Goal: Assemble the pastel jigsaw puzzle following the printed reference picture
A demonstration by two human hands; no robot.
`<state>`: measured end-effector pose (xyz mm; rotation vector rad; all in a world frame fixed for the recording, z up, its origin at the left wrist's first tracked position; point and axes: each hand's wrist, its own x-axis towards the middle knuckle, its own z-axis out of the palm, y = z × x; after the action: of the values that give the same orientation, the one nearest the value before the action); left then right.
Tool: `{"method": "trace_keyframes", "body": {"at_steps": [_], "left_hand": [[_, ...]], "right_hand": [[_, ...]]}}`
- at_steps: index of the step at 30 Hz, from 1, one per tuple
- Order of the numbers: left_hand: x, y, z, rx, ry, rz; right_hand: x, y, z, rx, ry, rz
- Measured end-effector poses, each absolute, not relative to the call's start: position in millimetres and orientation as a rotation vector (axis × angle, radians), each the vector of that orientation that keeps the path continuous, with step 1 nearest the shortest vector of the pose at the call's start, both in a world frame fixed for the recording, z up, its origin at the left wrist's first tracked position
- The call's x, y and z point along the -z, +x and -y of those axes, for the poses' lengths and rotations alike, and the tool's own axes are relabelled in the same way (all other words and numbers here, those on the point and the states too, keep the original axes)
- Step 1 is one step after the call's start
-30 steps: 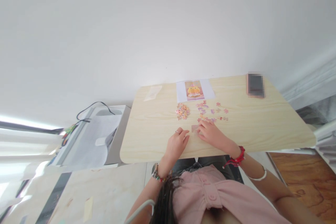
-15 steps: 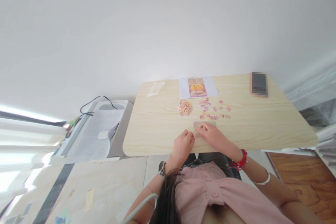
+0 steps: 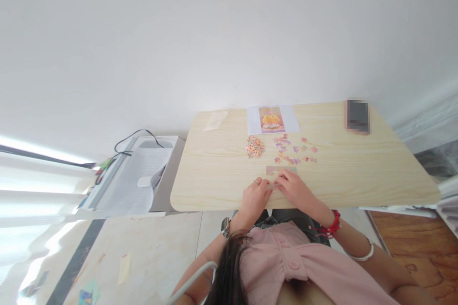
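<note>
My left hand (image 3: 256,198) rests near the table's front edge with its fingers curled in a pinch. Facing it, my right hand (image 3: 297,192) has its fingertips drawn together. Between the two sets of fingertips are small jigsaw puzzle pieces (image 3: 273,185), mostly covered by the fingers. Just beyond lies a joined strip of puzzle (image 3: 274,169), its right part close to my right hand's knuckles. Farther off are a heap of puzzle pieces (image 3: 255,147) on the left and several loose pieces (image 3: 282,157) spread to the right.
A printed sheet (image 3: 254,121) with a yellow pumpkin-like figure lies at the back of the wooden table (image 3: 358,167). A blurred-out phone-like object (image 3: 358,115) is at the back right, a pale scrap (image 3: 215,120) at the back left. Left of the table stands a white cabinet (image 3: 168,171) bearing papers.
My right hand has drawn back from the puzzle strip toward the front edge, uncovering more of it. The fingertips of both hands stay close together. The whole view has shifted slightly.
</note>
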<state>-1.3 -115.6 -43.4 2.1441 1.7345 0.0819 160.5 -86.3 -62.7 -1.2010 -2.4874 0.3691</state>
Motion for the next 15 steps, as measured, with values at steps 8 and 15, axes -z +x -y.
{"method": "trace_keyframes", "body": {"at_steps": [8,15], "left_hand": [[39.7,1.7,108.5,0.03,2.168,-1.686],[39.2,-6.3,96.2,-0.028,2.193,-1.69]], "right_hand": [[65.1,160.1,82.7,-0.342,-1.127,2.572],[66.8,154.7,75.1,-0.232,-1.13,2.573]]}}
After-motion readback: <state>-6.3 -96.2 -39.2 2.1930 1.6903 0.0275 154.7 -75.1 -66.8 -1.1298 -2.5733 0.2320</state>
